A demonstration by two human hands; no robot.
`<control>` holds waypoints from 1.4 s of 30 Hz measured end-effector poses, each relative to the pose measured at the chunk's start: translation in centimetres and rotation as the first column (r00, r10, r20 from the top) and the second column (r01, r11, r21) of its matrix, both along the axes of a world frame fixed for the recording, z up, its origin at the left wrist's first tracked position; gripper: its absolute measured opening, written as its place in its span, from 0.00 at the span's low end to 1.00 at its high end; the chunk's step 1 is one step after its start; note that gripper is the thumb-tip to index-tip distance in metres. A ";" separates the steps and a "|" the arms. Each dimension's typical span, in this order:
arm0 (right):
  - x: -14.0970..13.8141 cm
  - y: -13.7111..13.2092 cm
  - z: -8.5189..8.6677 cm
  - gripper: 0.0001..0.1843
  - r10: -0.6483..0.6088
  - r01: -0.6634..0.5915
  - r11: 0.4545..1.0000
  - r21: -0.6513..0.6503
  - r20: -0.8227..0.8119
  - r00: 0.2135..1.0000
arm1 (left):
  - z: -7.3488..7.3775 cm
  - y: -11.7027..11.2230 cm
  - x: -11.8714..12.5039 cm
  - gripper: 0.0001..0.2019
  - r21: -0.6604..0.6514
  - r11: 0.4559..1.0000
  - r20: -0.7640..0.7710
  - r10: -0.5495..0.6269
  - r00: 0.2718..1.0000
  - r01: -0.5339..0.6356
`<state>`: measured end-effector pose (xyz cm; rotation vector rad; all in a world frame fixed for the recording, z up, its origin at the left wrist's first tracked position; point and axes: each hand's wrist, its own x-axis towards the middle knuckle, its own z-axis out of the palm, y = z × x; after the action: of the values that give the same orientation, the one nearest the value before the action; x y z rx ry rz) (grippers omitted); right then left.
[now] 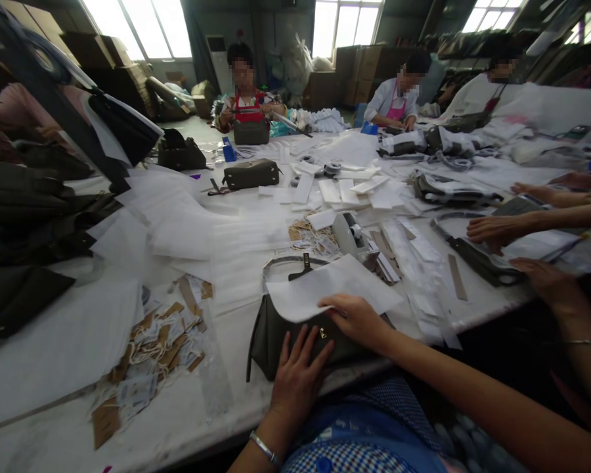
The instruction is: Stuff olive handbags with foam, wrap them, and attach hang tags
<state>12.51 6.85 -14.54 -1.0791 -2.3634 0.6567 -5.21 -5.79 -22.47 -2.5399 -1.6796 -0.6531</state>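
Observation:
A dark olive handbag (266, 332) lies at the table's near edge, its wrapped handle (288, 261) and a strap tab with a buckle at the back. My left hand (298, 371) rests on the bag's front with fingers spread, beside a small gold clasp (322, 333). Between the thumb and fingers of my right hand (357, 320) is the near edge of a white sheet (335, 282). This sheet lies across the top of the bag and hides its opening.
Tags with strings (165, 341) lie in a pile at left, near stacked white sheets (64, 341). A tape dispenser (349, 233) stands behind the bag. A co-worker's hands (502, 226) handle another bag at right. Other people sit across the table (243, 230).

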 end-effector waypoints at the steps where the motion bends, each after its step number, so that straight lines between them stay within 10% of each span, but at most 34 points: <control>1: -0.8 0.3 0.6 0.14 -0.051 0.053 0.998 0.034 -0.068 0.996 | 0.0 0.1 0.0 0.29 0.012 1.000 -0.012 -0.001 1.000 0.001; 8: -6.2 3.4 5.7 0.24 0.134 -0.058 0.864 0.500 -0.118 0.984 | -0.1 0.2 0.0 0.29 0.034 0.999 -0.034 0.001 0.999 0.000; 14: -6.7 5.0 2.5 0.31 0.215 -0.276 0.933 0.229 0.259 0.942 | -0.2 0.2 -0.1 0.29 0.018 1.000 -0.042 0.003 0.999 -0.003; 19: -1.9 0.0 1.3 0.11 0.010 -0.022 0.999 0.045 0.265 0.964 | -0.3 0.2 -0.1 0.29 0.018 1.000 -0.038 -0.004 0.999 0.005; 30: -3.1 -2.4 0.3 0.19 -0.022 0.069 0.996 -0.050 0.634 0.773 | -0.5 0.1 -0.1 0.28 0.043 0.999 -0.003 -0.021 1.000 0.021; 38: -1.3 6.4 3.1 0.18 -0.001 -0.008 1.000 0.014 0.542 0.840 | -0.6 0.3 0.0 0.29 0.141 0.990 -0.028 0.024 0.999 -0.020; 42: -0.8 11.2 1.0 0.49 0.041 -0.110 0.990 0.091 0.556 0.830 | -0.7 0.5 0.0 0.29 0.198 0.980 -0.055 0.034 0.998 -0.023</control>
<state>11.73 18.02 -13.55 -1.2540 -2.9044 0.2296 -5.22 -5.33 -23.17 -2.3706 -1.5461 -0.6990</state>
